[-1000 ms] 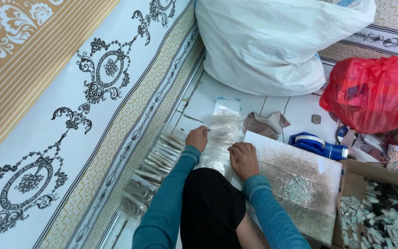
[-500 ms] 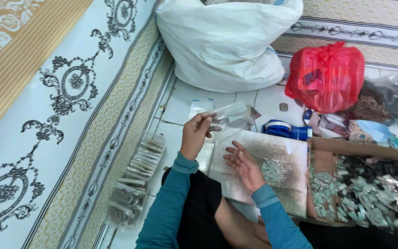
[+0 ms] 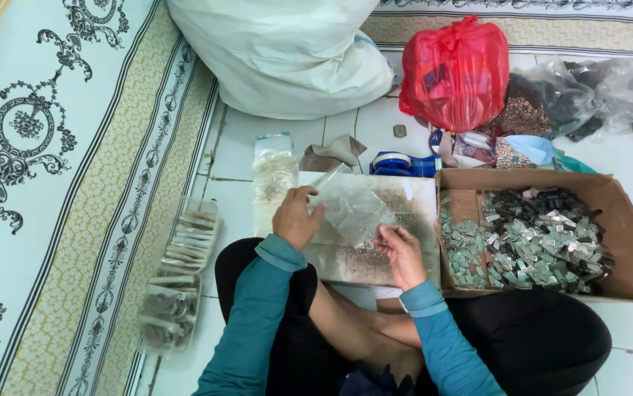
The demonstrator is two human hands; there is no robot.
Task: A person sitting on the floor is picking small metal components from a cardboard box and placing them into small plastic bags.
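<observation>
Two hands pinch one thin, crinkled clear bag (image 3: 352, 209) between them: the left hand (image 3: 296, 217) grips its left edge with curled fingers, the right hand (image 3: 402, 253) holds its lower right corner. Under both hands lies a flat, pale board (image 3: 412, 198) dusted with small silvery bits. Just right of the right hand sits an open cardboard box (image 3: 624, 242) heaped with small, shiny metal pieces, grey and dark. Left of the left hand, glossy filled packets (image 3: 184, 253) lie in a row on the white tile floor (image 3: 243, 147). Beyond the hands stand a soft white sack (image 3: 287, 51) and a knotted red plastic bag (image 3: 456, 73).
</observation>
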